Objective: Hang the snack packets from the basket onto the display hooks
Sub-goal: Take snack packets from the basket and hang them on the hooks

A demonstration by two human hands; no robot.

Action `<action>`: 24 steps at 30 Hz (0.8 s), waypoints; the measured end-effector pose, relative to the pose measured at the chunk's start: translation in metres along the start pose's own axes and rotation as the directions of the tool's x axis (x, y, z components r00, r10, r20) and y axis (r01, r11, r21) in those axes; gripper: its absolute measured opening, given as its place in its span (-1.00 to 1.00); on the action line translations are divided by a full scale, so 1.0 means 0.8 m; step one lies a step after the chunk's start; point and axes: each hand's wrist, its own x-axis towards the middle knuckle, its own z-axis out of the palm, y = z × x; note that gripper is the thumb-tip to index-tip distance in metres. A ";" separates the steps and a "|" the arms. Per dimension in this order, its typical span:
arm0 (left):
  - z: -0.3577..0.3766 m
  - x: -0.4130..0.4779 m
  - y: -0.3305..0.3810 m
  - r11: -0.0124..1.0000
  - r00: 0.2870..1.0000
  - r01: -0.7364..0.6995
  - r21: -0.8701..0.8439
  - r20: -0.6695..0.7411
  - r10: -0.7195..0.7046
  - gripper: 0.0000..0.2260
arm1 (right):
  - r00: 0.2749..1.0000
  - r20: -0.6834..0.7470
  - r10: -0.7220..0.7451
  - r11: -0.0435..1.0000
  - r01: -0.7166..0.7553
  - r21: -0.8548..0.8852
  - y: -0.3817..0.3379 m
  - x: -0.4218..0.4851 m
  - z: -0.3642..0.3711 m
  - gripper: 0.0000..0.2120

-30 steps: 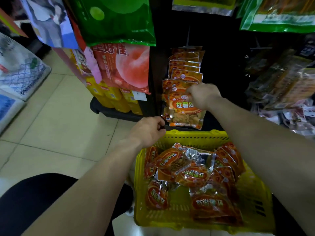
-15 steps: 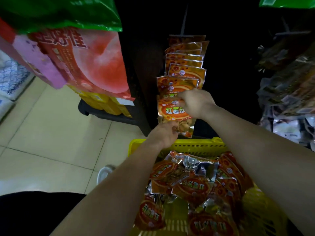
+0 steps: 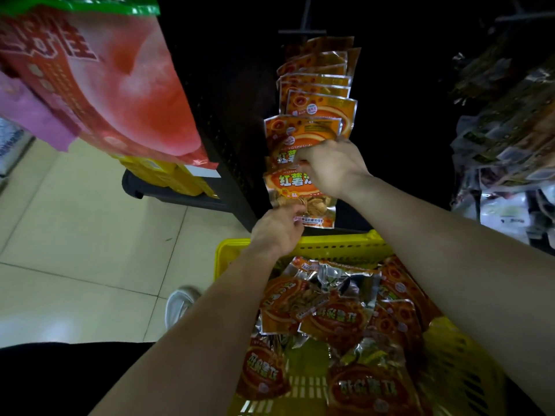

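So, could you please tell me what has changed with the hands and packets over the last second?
The left hand rose from the basket rim to the front hanging packet and now pinches its lower edge. The right hand stayed gripping that packet's top. The hung row behind and the packets in the basket look unchanged.

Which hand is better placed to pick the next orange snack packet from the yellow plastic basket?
Left, probably. The left hand pinches the bottom of the front hanging orange snack packet, just above the rim of the yellow plastic basket. The right hand is higher, gripping that packet's top.
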 end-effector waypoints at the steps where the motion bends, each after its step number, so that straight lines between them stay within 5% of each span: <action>1: 0.001 -0.001 -0.001 1.000 1.000 0.001 0.005 0.008 -0.001 -0.67 | 1.000 0.009 -0.001 1.000 0.001 0.015 -0.002 -0.003 0.000 -0.83; 18: -0.001 0.007 -0.012 0.996 0.998 0.040 -0.076 0.060 -0.035 -0.75 | 0.991 0.075 0.111 0.983 -0.120 0.138 -0.001 -0.018 0.005 -0.65; 24: -0.011 0.012 -0.011 0.982 0.995 0.013 -0.191 -0.098 -0.032 -0.81 | 0.988 -0.022 0.154 0.987 -0.153 0.056 0.002 -0.012 0.019 -0.62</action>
